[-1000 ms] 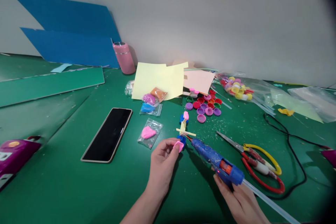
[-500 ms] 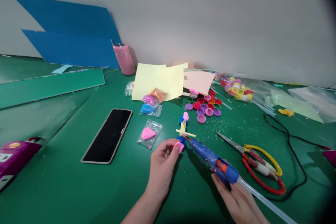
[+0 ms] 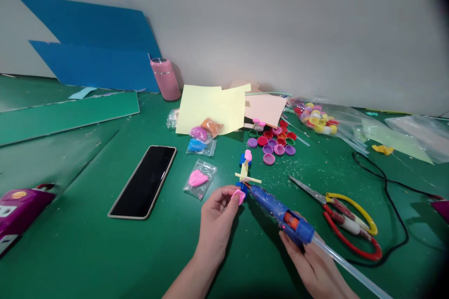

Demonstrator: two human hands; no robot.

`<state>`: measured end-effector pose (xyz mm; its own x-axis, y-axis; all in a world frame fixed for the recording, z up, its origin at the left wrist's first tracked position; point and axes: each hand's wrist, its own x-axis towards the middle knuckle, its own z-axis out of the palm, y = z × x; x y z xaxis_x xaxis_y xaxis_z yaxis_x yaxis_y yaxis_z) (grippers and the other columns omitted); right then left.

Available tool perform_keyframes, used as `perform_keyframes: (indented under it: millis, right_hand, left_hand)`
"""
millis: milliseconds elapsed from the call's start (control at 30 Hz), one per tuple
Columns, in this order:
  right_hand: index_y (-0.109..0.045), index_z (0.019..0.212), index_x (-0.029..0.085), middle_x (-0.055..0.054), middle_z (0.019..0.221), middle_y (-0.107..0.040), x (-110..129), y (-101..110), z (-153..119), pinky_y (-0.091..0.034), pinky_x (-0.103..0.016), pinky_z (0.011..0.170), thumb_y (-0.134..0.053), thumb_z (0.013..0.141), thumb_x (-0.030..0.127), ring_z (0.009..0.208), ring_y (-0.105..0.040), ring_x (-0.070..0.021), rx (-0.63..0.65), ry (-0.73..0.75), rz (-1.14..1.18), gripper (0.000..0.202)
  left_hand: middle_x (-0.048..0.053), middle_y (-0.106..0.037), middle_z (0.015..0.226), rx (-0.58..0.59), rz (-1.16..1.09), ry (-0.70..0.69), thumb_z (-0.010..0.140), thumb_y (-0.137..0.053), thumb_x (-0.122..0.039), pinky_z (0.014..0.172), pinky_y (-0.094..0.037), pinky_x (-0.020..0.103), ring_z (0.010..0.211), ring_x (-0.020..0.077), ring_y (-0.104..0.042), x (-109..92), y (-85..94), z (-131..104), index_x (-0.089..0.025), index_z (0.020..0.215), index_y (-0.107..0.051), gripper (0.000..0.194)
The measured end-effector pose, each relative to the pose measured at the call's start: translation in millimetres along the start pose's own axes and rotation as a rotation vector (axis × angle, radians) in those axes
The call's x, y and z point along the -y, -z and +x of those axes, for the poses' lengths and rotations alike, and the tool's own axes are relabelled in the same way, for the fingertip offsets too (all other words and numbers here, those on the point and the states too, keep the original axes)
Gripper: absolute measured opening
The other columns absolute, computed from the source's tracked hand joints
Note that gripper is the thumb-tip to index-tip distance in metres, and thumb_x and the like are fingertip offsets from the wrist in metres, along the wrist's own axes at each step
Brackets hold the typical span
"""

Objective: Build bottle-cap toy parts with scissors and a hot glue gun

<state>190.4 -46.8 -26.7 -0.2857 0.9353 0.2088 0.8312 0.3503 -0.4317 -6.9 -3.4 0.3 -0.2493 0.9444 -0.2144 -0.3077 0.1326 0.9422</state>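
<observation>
Between the thumb and fingers of my left hand (image 3: 220,212) is a small flat pink piece (image 3: 239,196), perhaps clay or foam. My right hand (image 3: 305,257) is wrapped round a blue hot glue gun (image 3: 284,212), with a long clear glue stick (image 3: 351,268) coming out of its back. The gun's nozzle points up and left, at a small craft model (image 3: 244,172) of pale sticks with blue bottle caps and a pink bit on it. Whether the nozzle touches the model is hard to tell. A pink clay bag (image 3: 200,178) lies left of the model.
Scissors (image 3: 336,215) and a black cord (image 3: 387,191) lie to the right. Loose bottle caps (image 3: 270,142) are scattered behind the model. A phone (image 3: 143,182) rests on the left, with a pink flask (image 3: 165,79) and yellow sheets (image 3: 210,103) further back.
The glue gun and my right hand have shifted slightly left, bringing the nozzle a little nearer the blue cap at the model's near end. My left hand has hardly moved.
</observation>
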Motion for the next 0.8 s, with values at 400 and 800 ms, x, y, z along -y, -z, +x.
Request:
perform_keyframes:
  millis: [400, 800]
  right_hand:
    - [-0.059, 0.109, 0.009, -0.015, 0.119, -0.056, -14, 1, -10, -0.048, -0.032, 0.086, -0.032, 0.09, 0.036, 0.107, -0.055, -0.0253, 0.094, 0.046, -0.136, 0.042]
    - [-0.062, 0.104, 0.008, -0.017, 0.117, -0.058, -28, -3, -18, -0.046, -0.035, 0.087, -0.032, 0.091, 0.033, 0.106, -0.055, -0.0275, 0.142, 0.006, -0.109, 0.041]
  left_hand:
    - [0.0, -0.063, 0.077, 0.022, 0.015, 0.007, 0.071, -0.064, -0.025, 0.066, -0.041, 0.02, 0.069, 0.0103, -0.053, 1, 0.1, 0, -0.016, 0.07, -0.062, 0.009]
    - [-0.001, -0.063, 0.077, 0.024, 0.015, -0.001, 0.071, -0.064, -0.025, 0.066, -0.041, 0.02, 0.069, 0.0093, -0.052, 3, 0.6, 1, -0.017, 0.07, -0.063, 0.008]
